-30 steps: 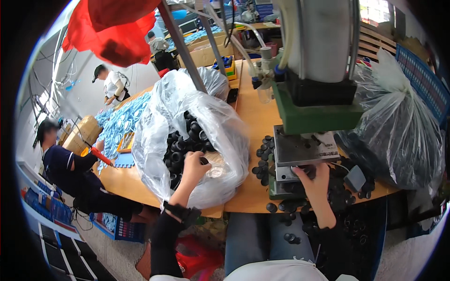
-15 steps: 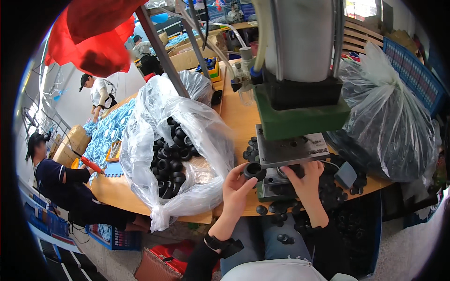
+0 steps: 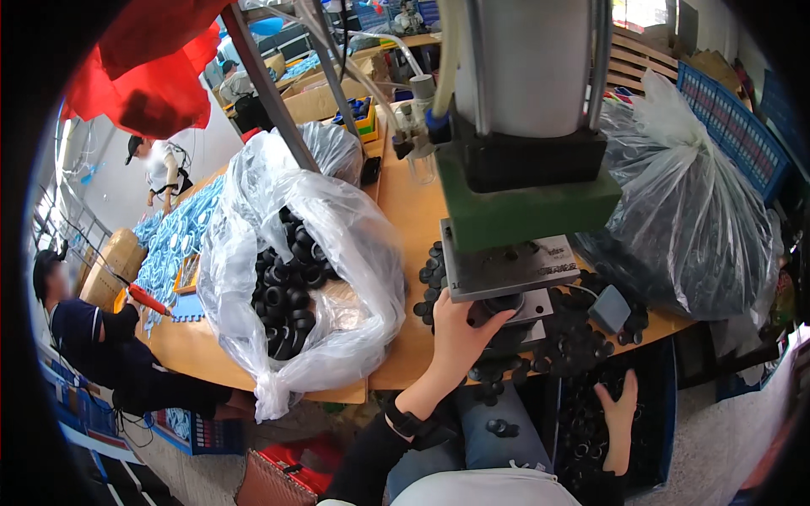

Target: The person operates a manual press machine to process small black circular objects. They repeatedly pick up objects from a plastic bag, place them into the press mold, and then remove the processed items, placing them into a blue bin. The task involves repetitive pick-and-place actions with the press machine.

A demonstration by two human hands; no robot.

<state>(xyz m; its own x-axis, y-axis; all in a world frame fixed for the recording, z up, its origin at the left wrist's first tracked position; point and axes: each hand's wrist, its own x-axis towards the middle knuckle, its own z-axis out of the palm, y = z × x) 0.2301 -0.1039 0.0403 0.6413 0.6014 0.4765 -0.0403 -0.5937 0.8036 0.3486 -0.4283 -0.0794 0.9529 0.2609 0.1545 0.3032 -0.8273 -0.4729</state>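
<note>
Smooth metal on the press plate [image 3: 510, 267], matt painted block [image 3: 531, 207] above it, and left of it, crinkled, glossy plastic bag [image 3: 359, 219]!

1. A factory workshop: a tall green-and-grey metal press [image 3: 531, 202] stands on a wooden workbench [image 3: 405, 207].
2. A clear plastic sack [image 3: 363, 244] holds black round parts [image 3: 275, 295] in bulk.
3. A co-worker in a white top [image 3: 159, 169] and another in a dark top [image 3: 78, 325] flank heaped light-blue looped pieces [image 3: 179, 232].
</note>
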